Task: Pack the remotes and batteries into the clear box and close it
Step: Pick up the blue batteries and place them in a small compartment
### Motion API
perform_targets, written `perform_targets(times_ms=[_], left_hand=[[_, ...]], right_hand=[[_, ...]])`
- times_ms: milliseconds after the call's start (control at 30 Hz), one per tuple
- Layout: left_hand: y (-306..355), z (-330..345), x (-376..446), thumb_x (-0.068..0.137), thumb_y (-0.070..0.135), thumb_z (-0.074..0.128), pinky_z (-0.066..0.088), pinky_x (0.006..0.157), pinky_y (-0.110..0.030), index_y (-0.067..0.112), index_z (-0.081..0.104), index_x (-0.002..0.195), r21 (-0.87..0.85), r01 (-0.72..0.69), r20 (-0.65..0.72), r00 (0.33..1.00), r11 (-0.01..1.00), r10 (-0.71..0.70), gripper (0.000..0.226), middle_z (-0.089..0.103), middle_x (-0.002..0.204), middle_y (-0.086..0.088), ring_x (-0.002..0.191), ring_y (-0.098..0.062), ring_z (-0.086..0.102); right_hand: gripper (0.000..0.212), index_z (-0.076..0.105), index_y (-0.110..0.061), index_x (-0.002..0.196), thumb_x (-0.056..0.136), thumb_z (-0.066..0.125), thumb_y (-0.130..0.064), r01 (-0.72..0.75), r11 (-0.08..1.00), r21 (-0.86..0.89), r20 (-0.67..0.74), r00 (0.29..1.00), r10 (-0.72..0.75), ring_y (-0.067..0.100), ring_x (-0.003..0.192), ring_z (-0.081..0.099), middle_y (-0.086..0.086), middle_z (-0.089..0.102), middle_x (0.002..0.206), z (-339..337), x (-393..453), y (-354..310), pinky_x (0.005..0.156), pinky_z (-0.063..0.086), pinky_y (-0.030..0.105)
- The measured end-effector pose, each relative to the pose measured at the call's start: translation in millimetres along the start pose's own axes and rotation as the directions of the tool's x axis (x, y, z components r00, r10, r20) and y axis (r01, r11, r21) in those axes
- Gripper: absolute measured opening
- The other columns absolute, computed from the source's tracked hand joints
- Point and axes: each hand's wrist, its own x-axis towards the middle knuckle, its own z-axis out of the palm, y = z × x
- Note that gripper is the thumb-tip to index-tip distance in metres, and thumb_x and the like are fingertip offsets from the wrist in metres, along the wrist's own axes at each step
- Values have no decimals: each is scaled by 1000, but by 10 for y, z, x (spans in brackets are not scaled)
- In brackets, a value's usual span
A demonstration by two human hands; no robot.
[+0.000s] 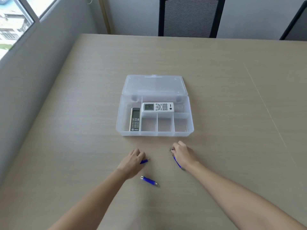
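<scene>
The clear box lies on the table with its lid folded back. A white remote rests crosswise in the long rear compartment. A dark slim remote lies in the left compartment. The three small front compartments hold nothing. In front of the box, my left hand closes its fingers on a blue battery. My right hand grips a blue battery, with another metal end showing at its fingertips. A third blue battery lies loose on the table between my forearms.
The box sits mid-way on a light wooden table. A black mesh-backed chair stands at the far edge. A grey wall and a window run along the left side.
</scene>
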Motion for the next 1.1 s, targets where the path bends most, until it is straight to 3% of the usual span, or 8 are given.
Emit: perform_targets(times_ms=[167, 300, 467, 600, 733, 833, 900, 1100], left_hand=[[47, -83, -59, 94, -1, 35, 45, 82, -41, 11, 39, 97, -1, 46, 53, 998, 999, -46, 13, 54, 101, -17, 88, -32, 51], [211, 9, -221, 97, 18, 32, 39, 72, -41, 13, 36, 96, -204, 0, 62, 998, 979, 13, 6, 51, 86, -11, 76, -31, 45], [204, 320, -296, 80, 64, 51, 38, 90, -34, 19, 44, 120, 215, -162, 100, 985, 963, 143, 60, 50, 116, 1, 107, -20, 48], [183, 425, -253, 88, 49, 50, 40, 86, -37, 18, 48, 117, 345, -176, 1, 982, 922, 187, 43, 54, 116, -4, 106, -26, 51], [168, 400, -247, 96, 42, 40, 41, 85, -38, 14, 47, 115, 364, -195, 22, 979, 911, 201, 34, 51, 117, -7, 106, -27, 50], [218, 227, -180, 100, 35, 33, 39, 83, -36, 15, 44, 104, 181, -156, -12, 987, 971, 161, 23, 56, 111, -6, 101, -28, 53], [287, 12, -69, 101, 30, 34, 39, 75, -38, 17, 36, 92, -78, -94, -43, 995, 993, 91, 15, 64, 98, -9, 88, -34, 57], [594, -714, 553, 98, 11, 38, 44, 69, -29, 10, 53, 102, -645, -6, -186, 971, 764, -149, 16, 64, 82, -3, 76, -24, 57]], right_hand=[[20, 52, -6, 109, 90, 53, -13, 39, 982, -184, 41, 999, -32, 29, 104, 51, 8, 52, 107, 40, 74, 82, 70, 38, 34], [12, 40, -6, 104, 94, 39, 0, -147, 966, 211, 14, 989, 148, 29, 83, 47, 18, 55, 115, -45, 22, 155, 67, 36, 32], [28, 43, -3, 120, 95, 43, -17, -172, 917, 360, 85, 985, 151, 28, 88, 46, 16, 54, 123, 0, -282, 208, 71, 34, 32], [47, 48, 0, 118, 86, 65, -29, -171, 955, 242, 141, 980, 140, 33, 110, 54, 16, 57, 122, 226, -380, 121, 86, 41, 34], [35, 51, -1, 114, 89, 60, -24, -181, 971, 156, 97, 981, 167, 32, 114, 53, 16, 54, 124, 342, -346, 108, 89, 42, 36], [24, 52, -2, 109, 96, 49, -22, -125, 981, 146, 71, 991, 116, 33, 112, 51, 19, 54, 120, 286, -303, 213, 89, 39, 37], [11, 46, -9, 96, 99, 42, -19, -70, 947, 313, -1, 997, 74, 36, 94, 56, 18, 60, 102, 106, -280, 302, 73, 35, 36], [16, 45, -7, 106, 97, 38, -17, 8, 830, 557, -322, 924, 207, 29, 84, 50, 3, 73, 91, -843, 305, 318, 57, 29, 29]])
